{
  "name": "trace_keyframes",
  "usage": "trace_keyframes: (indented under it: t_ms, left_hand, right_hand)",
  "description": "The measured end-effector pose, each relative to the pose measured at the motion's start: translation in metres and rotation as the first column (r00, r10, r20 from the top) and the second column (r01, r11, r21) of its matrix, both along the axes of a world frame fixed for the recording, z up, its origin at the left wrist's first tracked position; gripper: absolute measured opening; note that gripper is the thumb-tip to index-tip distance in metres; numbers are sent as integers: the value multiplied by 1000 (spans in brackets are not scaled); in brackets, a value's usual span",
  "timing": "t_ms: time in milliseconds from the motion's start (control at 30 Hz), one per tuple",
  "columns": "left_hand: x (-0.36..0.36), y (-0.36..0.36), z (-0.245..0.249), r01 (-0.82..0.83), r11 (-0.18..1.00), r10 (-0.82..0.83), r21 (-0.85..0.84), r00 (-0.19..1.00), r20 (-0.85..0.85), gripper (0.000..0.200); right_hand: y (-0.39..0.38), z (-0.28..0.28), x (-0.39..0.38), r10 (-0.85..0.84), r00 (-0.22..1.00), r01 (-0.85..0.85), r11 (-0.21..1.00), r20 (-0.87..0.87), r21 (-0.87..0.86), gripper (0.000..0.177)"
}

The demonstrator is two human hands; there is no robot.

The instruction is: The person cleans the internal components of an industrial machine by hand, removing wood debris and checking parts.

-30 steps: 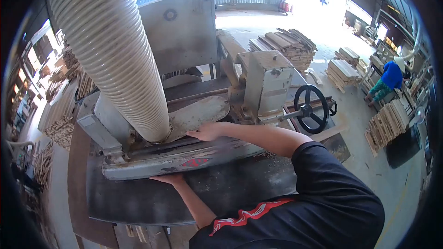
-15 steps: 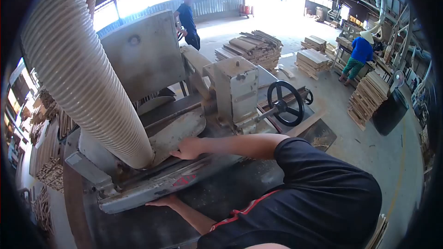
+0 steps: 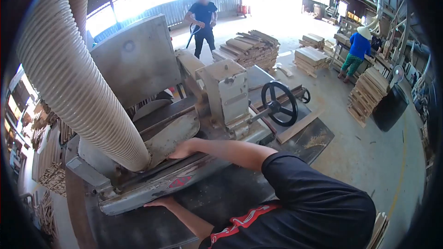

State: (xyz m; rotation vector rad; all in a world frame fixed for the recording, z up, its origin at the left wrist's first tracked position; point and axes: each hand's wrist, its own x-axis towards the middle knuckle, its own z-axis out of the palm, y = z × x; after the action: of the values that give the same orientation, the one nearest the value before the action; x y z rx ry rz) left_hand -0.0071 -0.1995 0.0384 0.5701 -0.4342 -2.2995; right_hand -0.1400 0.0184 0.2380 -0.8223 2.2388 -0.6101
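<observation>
A large woodworking machine stands in front of me, with a long grey metal guard (image 3: 138,194) carrying a red label across its near side. My left hand (image 3: 160,202) is at the guard's lower edge, its fingers partly hidden under it. Over the guard's top side reaches my right hand (image 3: 185,148), with fingers bent down behind its upper edge and the tips hidden. Just beyond that hand lies a rounded, worn metal plate (image 3: 173,133). A thick ribbed hose (image 3: 94,87) runs down into the machine left of my hands.
A black handwheel (image 3: 279,103) sticks out at the right. One wooden strip (image 3: 300,127) lies on the machine table. Behind are stacked boards (image 3: 249,48), a standing person (image 3: 201,20) holding something long and dark, and another person in blue (image 3: 359,48) at a bench.
The view has shifted slightly. Both my hands stay at the guard, whose label looks sharper now. The person in dark clothes has stepped right and turned towards the machine.
</observation>
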Motion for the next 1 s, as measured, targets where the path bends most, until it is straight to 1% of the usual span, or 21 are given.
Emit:
trace_keyframes:
  t_ms: [33,67,133,167,200,233,300,400,433,500,533,567,600,633,667,700,800,833,933,967,1000]
  left_hand:
    - [1,1,6,0,999,0,54,1000,6,115]
    - [-2,4,4,15,998,-13,58,999,-49,115]
    - [3,1,5,46,998,-39,48,990,-139,114]
    - [3,3,8,-17,997,22,76,998,-63,110]
    - [6,4,2,-38,998,41,51,997,-65,109]
    - [2,1,-7,-59,998,60,20,995,-74,108]
    - [0,3,-1,-113,993,111,-14,989,-92,104]
    - [0,6,1,-107,994,101,-23,976,-195,102]
    - [-1,8,6,-162,987,158,-14,977,-146,101]
    - [9,17,21,-162,987,160,-8,980,-119,102]
    - [4,20,28,-161,987,160,1,981,-112,102]
    - [2,14,17,-149,988,139,-42,974,-177,103]
    - [4,15,25,-123,992,116,-17,970,-216,100]
    - [1,14,18,-98,995,98,14,962,-256,98]
    - [3,13,13,-78,996,87,43,953,-289,95]
    - [2,13,15,-129,991,135,41,969,-209,95]
    - [1,17,37,-202,979,202,5,979,4,94]
    - [4,18,39,-228,974,228,-4,971,68,94]
    - [5,13,22,-153,988,155,20,981,-120,90]
    - [4,7,8,-135,991,128,-23,972,-197,90]
    - [-1,7,10,-133,991,128,-12,971,-204,90]
  right_hand:
    - [0,1,3,16,998,-18,999,-54,-38,83]
    - [1,4,2,29,994,-38,996,-108,-78,82]
    - [6,3,-4,-1,999,-2,998,-47,-61,80]
    - [5,-6,-7,-24,1000,24,999,-4,-48,80]
    - [3,-16,-8,-47,998,48,998,38,-35,79]
    - [0,-24,-8,-27,999,26,999,-24,-42,78]
    - [-2,-30,-14,19,984,-28,998,-176,-48,76]
    - [2,-4,9,-96,963,104,994,-251,19,72]
    - [3,-1,8,-87,967,95,995,-240,23,72]
    - [5,1,8,-78,976,85,996,-202,30,72]
    - [3,-12,-1,-58,977,55,998,-204,-20,72]
    - [0,-36,-11,-40,979,26,997,-200,-72,71]
    - [0,-38,-13,-25,980,1,992,-197,-123,71]
    - [5,-39,-18,-28,984,7,993,-177,-121,70]
    - [9,-20,-9,-26,989,8,993,-148,-121,69]
    - [9,-10,-3,-23,994,9,992,-111,-125,68]
    - [-1,-27,-15,-77,996,76,996,52,36,66]
    - [-2,-37,-20,-56,993,55,998,104,12,63]
    - [-4,-82,-34,27,985,-42,995,-171,-86,58]
    - [-3,-68,-33,5,980,-11,999,-199,-30,56]
    - [-3,-44,-17,-14,976,21,999,-217,27,55]
